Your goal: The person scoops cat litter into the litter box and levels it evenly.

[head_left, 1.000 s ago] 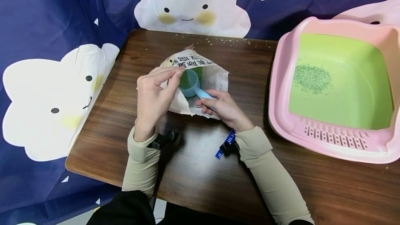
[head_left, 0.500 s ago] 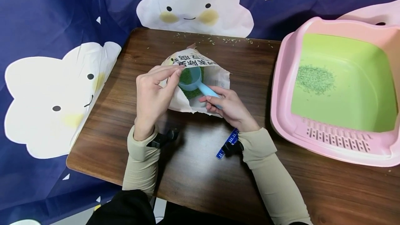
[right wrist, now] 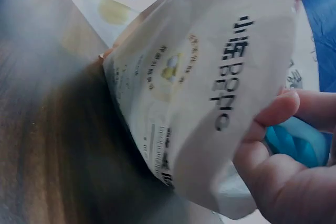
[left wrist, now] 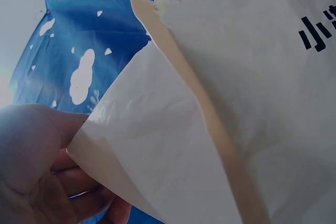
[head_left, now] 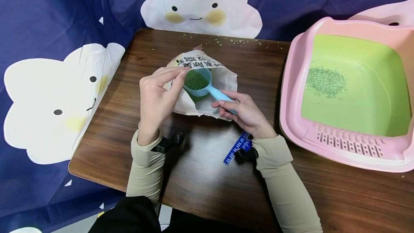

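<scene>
A white printed bag (head_left: 223,80) with a torn mouth stands on the table, green pellets (head_left: 198,98) inside it. My left hand (head_left: 158,98) pinches the bag's top edge between thumb and fingers; the left wrist view shows the same pinch at a corner of the white film. In my right hand (head_left: 247,112) is the handle of a light-blue scoop (head_left: 209,88), its round cup heaped with green pellets at the bag's mouth. The right wrist view has the curled fingers round the blue handle (right wrist: 296,142), close beside the bag's printed side (right wrist: 210,93).
A pink litter box (head_left: 291,118) with a green inside stands at the right, a small pile of green pellets (head_left: 326,82) in it. A blue ruler (head_left: 236,148) lies near my right wrist. Loose pellets (head_left: 239,41) are scattered along the table's back edge.
My right hand has drawn back to the right and slightly down, bringing the scoop toward the bag's mouth, its cup now showing full of pellets. My left hand stays at the bag's edge.
</scene>
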`<state>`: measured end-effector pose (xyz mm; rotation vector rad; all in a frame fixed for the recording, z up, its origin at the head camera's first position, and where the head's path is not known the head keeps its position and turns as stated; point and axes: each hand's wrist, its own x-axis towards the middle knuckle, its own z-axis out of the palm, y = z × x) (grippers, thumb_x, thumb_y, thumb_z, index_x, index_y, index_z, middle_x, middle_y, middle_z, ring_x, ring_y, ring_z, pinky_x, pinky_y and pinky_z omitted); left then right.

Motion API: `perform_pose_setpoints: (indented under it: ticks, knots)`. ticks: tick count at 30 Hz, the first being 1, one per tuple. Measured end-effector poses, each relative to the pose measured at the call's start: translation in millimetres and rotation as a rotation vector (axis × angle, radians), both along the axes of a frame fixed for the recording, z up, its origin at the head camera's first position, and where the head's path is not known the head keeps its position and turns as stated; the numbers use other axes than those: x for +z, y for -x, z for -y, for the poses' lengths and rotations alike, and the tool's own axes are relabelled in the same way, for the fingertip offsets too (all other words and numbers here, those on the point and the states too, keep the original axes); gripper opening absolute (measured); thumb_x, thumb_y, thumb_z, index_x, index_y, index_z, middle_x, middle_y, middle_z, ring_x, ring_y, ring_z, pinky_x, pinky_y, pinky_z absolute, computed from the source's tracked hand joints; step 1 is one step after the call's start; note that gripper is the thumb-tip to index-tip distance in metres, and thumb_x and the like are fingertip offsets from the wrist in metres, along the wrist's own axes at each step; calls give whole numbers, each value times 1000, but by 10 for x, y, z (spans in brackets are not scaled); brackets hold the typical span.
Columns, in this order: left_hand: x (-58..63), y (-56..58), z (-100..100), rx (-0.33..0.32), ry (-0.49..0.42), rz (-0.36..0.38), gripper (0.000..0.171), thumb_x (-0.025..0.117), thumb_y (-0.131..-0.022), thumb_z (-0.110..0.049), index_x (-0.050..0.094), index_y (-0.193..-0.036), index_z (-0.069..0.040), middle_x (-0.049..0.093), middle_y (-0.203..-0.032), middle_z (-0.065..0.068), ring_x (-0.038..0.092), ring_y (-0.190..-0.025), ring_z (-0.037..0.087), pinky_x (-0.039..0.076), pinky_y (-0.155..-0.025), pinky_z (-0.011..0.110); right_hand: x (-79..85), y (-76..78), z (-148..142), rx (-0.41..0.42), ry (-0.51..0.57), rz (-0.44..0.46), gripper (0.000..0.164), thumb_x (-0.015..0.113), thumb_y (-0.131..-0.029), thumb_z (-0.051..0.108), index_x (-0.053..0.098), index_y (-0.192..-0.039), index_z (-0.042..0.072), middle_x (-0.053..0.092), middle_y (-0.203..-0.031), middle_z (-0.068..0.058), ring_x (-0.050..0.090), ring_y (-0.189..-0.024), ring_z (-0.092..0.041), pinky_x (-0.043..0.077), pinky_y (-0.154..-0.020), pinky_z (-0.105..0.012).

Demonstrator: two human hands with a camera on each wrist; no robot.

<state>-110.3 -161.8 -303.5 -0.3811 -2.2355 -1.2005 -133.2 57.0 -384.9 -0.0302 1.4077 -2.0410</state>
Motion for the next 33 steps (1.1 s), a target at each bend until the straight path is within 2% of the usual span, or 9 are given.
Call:
perform_pose_setpoints:
  ticks: [7, 18, 26, 33]
  knots:
    - [-2, -5, 4, 2, -8, 1, 16, 63, -91, -8, 78, -97, -6, 76, -95, 7, 70, -94, 13, 52, -87, 25, 57, -12, -70, -25, 18, 25, 51, 49, -99, 3, 35, -147, 0, 73, -90, -6, 62, -66, -7, 54, -63, -17]
    - [0, -5, 7, 2, -9, 5, 17, 62, -91, -8, 78, -96, -5, 76, -95, 7, 70, -93, 13, 52, -86, 25, 105, -45, -140, -9, 25, 4, 51, 52, -98, 7, 36, -146, 0, 73, -92, -5, 62, -69, -9, 55, -66, -19]
    - [-1, 1, 2, 0, -18, 4, 17, 63, -91, -8, 78, -97, -6, 76, -96, 6, 70, -93, 12, 52, -84, 24, 198, -112, -244, 19, 0, -48, 49, 55, -98, 10, 41, -144, -2, 73, -91, -4, 60, -68, -9, 54, -64, -20]
    - [-9, 0, 8, 4, -28, 6, 15, 64, -91, -10, 78, -96, -6, 76, -95, 6, 70, -91, 12, 52, -82, 23, 253, -166, -360, 45, -54, -136, 45, 56, -97, 13, 47, -139, 0, 72, -91, -3, 59, -67, -10, 52, -62, -22]
